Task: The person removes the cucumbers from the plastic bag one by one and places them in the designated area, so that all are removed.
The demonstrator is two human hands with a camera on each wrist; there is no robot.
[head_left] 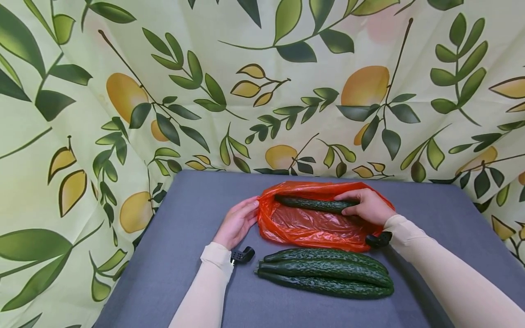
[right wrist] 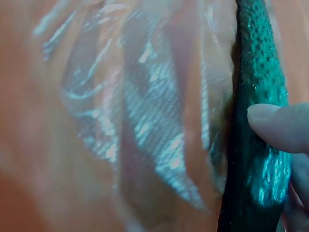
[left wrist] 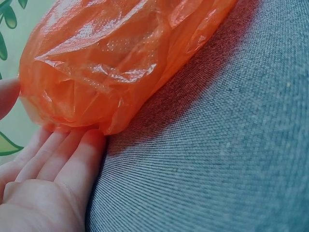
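Observation:
A red plastic bag (head_left: 324,228) lies with its mouth open upward. Inside it, along the far side, is a long dark green cucumber (head_left: 309,203). My right hand (head_left: 367,207) grips this cucumber near its right end; in the right wrist view the thumb (right wrist: 277,123) presses on its bumpy skin. At the bag's left end, my left hand (head_left: 239,221) holds the edge, thumb at one side and fingers (left wrist: 79,162) against the plastic from below. Three more cucumbers (head_left: 324,272) lie side by side in front of the bag.
A grey cloth (head_left: 197,200) covers the table. Leaf-and-fruit patterned fabric (head_left: 262,114) hangs behind it and along the left side. A small black camera (head_left: 243,255) sits at the left wrist, another (head_left: 378,239) at the right.

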